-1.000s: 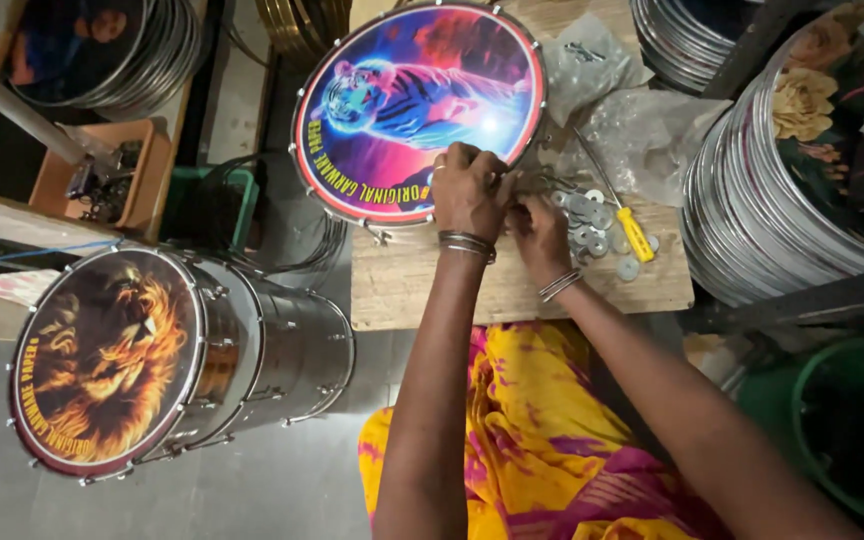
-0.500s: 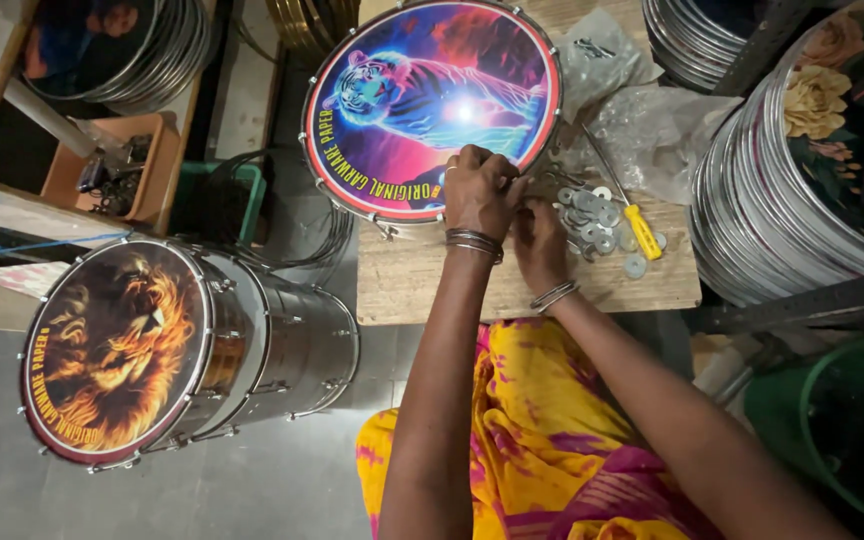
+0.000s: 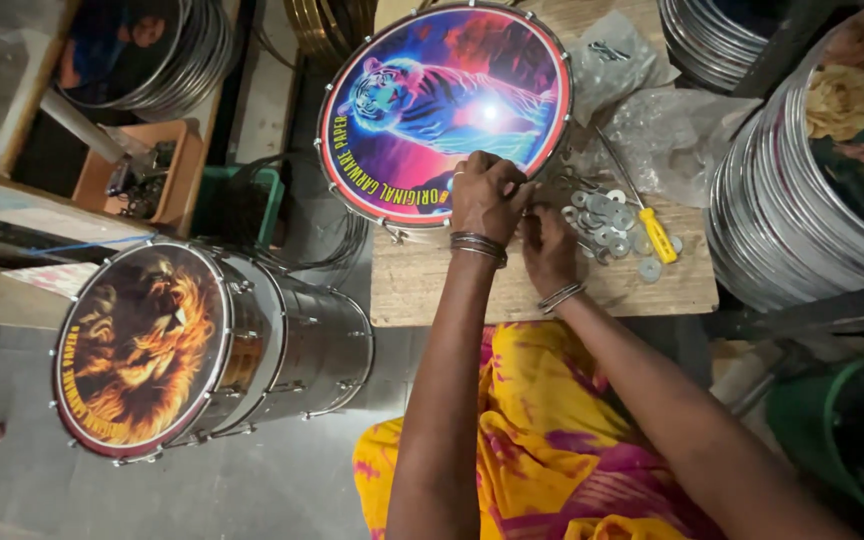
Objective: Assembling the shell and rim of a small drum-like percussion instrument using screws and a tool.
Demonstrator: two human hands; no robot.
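Blue, pink and violet glow on the round printed tiger drumhead [image 3: 442,105], which lies flat on the pale wooden worktable [image 3: 422,290], its metal-rimmed edge overhanging the table's left side. The left hand [image 3: 487,195] rests at the lower right rim of this drumhead, knuckles up and fingers curled inward toward the rim; whatever the fingers pinch is hidden beneath them, so I cannot tell what it grips. The right hand [image 3: 547,245] sits just beside it, lower and to the right, its fingers bent and meeting those of the left hand at the drum's edge; its hold is likewise concealed. Both wrists wear thin metal bangles.

Just right of the hands lies a scatter of silver round washers and small metal fittings [image 3: 607,215], and beside them a yellow-handled screwdriver [image 3: 652,232] pointing up and away. Crumpled clear plastic bags [image 3: 652,125] lie beyond these. On the floor to the left, well apart from the hands, a finished chrome-shelled drum with a lion print [image 3: 192,345] lies on its side. Stacks of shiny metal hoops [image 3: 802,220] stand to the right.
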